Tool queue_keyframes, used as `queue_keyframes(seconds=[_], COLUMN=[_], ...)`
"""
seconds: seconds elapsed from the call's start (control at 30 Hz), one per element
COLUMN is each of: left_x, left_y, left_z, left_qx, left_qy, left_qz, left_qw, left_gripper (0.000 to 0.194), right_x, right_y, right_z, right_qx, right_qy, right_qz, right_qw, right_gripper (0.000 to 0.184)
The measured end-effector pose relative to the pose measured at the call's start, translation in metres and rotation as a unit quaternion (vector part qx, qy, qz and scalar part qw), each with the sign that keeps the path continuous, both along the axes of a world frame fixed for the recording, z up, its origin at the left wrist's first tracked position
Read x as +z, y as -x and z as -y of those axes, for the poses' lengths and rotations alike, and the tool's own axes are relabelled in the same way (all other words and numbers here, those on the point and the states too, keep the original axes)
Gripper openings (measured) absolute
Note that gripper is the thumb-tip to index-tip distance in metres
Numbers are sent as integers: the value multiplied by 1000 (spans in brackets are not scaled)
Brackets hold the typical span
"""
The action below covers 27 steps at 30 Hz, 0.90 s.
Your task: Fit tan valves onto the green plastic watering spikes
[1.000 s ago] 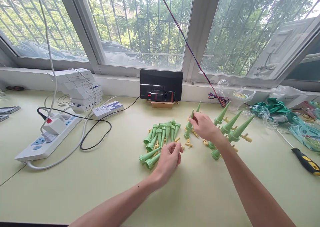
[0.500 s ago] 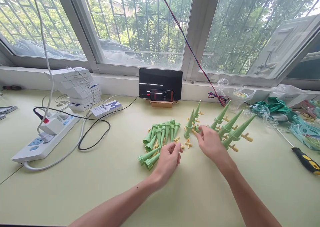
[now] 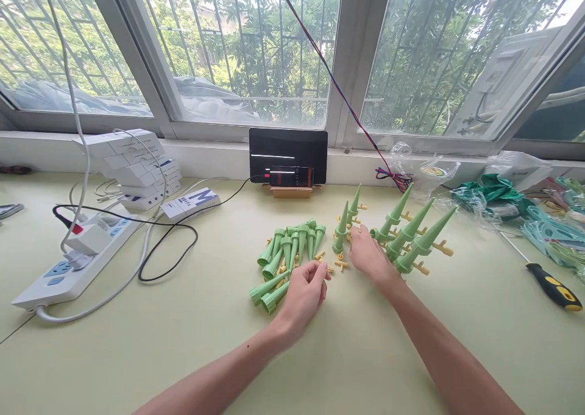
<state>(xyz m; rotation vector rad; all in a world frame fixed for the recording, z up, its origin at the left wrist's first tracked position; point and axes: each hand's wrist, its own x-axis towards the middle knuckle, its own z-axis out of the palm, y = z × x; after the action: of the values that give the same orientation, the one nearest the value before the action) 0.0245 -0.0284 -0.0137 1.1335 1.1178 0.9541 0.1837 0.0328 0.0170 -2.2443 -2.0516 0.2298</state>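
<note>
My left hand [image 3: 307, 290] is closed in a pinch beside a pile of pale green plastic watering spikes [image 3: 292, 244]; anything between its fingertips is too hidden to name. My right hand [image 3: 368, 253] is lowered behind a small yellow T-shaped valve piece [image 3: 340, 264] and close to an upright green spike [image 3: 340, 229]. Its fingertips are hidden behind the back of the hand. To its right, several spikes with yellow valve pieces fitted, such as the outermost spike [image 3: 429, 238], stand tilted in a group. Another upright spike [image 3: 353, 205] is farther back.
A tablet [image 3: 287, 150] with a phone [image 3: 291, 177] before it leans at the windowsill. To the left are a power strip [image 3: 64, 281], cables and stacked white boxes [image 3: 141, 159]. At right lie a screwdriver [image 3: 554, 286] and green plastic bags [image 3: 489, 197].
My right hand has moved slightly left and dipped lower, away from the tilted spikes. My left hand keeps its pinch near the pile. The whole view has shifted a little.
</note>
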Motion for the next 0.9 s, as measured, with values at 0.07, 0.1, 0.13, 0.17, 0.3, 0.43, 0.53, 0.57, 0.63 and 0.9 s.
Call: queue_keyframes(seconds=[0.07,0.1,0.13,0.17,0.3,0.43,0.53,0.57,0.63,0.9], left_x=[-1,-1,-1,0,3,8,9,9,8,6], left_y=[0,1,1,1,1,0,-1,-1,-1,0], left_z=[0,0,0,1,2,3,3,3,3,3], left_qx=[0,-1,-1,-2,-5,-7,-6,-7,-9,-16], left_qy=[0,1,1,0,4,4,5,5,4,-4], left_qz=[-3,-3,-4,-3,-5,-10,-9,-7,-5,0], left_qw=[1000,1000,1000,1000,1000,1000,1000,1000,1000,1000], left_gripper=[40,41,41,40,40,41,40,40,41,42], right_x=[-4,-6,-9,-11,-15,-16,-16,-16,-15,-11], right_y=[0,0,-1,-1,-3,-2,-1,-1,-1,-5], right_z=[-1,-1,0,0,4,9,13,14,15,13], right_qx=[1,3,6,9,18,21,17,14,9,2], right_qy=[4,2,-2,-7,-20,-36,-37,-37,-36,-45], right_qz=[-11,-18,-25,-31,-41,-40,-38,-39,-40,-30], right_qw=[1000,1000,1000,999,999,998,998,998,998,999], right_gripper=[32,31,30,29,24,21,21,21,22,23])
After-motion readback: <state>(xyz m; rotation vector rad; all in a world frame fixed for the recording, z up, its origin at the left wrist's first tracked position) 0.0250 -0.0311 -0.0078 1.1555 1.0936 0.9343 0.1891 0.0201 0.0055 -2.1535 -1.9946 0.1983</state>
